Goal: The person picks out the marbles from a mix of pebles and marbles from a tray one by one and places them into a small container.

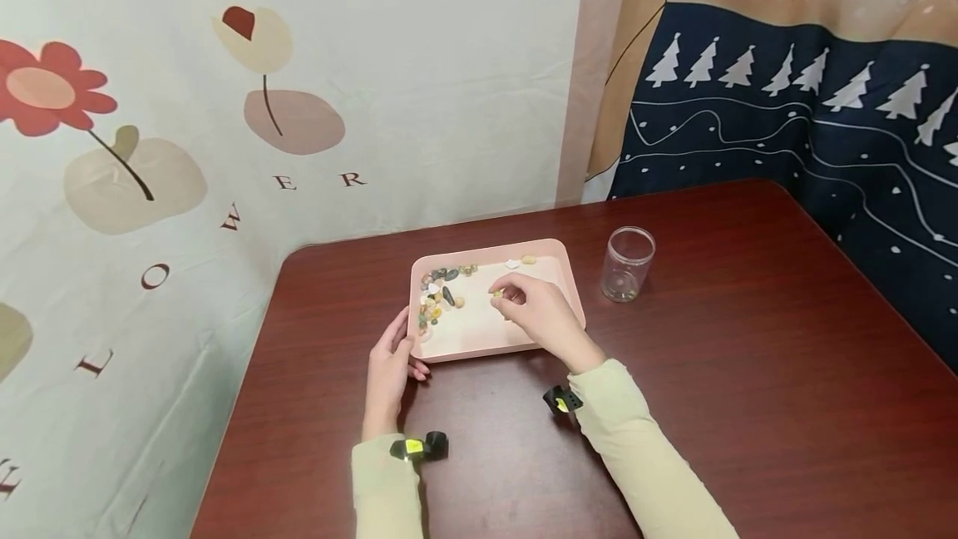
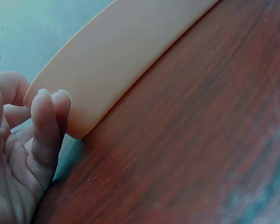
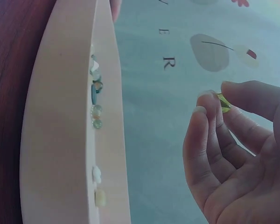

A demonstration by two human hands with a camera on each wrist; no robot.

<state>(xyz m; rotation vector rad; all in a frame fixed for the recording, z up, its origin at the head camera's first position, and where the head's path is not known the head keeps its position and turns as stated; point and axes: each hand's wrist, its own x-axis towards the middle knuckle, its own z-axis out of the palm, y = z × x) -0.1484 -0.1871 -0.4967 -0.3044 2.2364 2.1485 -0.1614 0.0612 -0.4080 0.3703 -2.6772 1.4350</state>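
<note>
A pink tray (image 1: 490, 349) with a white inside lies on the table, holding small stones (image 1: 434, 299) gathered mostly along its left side. My left hand (image 1: 389, 368) holds the tray's near left corner; in the left wrist view, fingertips (image 2: 44, 105) sit by the outer wall. Above the tray, my right hand (image 1: 540, 312) pinches a small, see-through yellow-green stone (image 3: 224, 103) between thumb and fingers. A clear drinking glass (image 1: 627, 263) stands to the tray's right, with something small and greenish at its bottom.
The dark red wooden table (image 1: 748, 339) carries the tray and glass. A pale flower-print cloth (image 1: 449, 90) hangs behind, and a dark tree-print cloth (image 1: 748, 123) hangs at the right. A white stone (image 1: 512, 264) and a yellowish stone (image 1: 529, 259) lie by the tray's far wall.
</note>
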